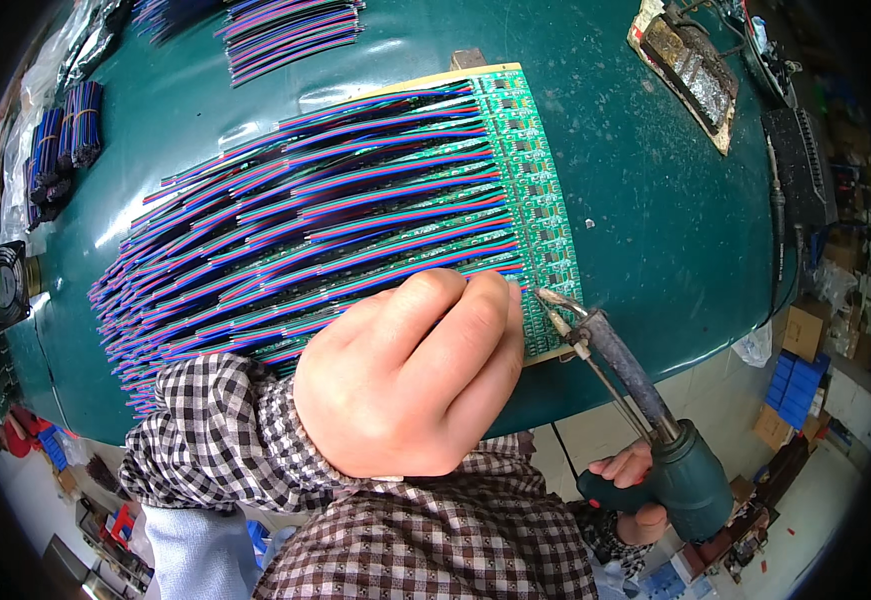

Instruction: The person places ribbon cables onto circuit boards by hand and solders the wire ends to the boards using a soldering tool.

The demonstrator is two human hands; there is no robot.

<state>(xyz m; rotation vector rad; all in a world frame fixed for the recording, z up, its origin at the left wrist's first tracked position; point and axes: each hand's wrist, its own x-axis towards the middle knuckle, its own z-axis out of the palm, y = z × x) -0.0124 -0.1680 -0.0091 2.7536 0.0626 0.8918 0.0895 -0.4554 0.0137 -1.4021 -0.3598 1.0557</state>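
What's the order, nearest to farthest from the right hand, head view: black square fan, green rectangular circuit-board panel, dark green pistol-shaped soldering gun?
1. Soldering gun: held in the right hand.
2. Circuit-board panel: ahead, leftward.
3. Fan: far left edge.

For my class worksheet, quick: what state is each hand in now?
Left hand: closed, over the wires; any grip on them is hidden.
Right hand: closed, holding the soldering gun.
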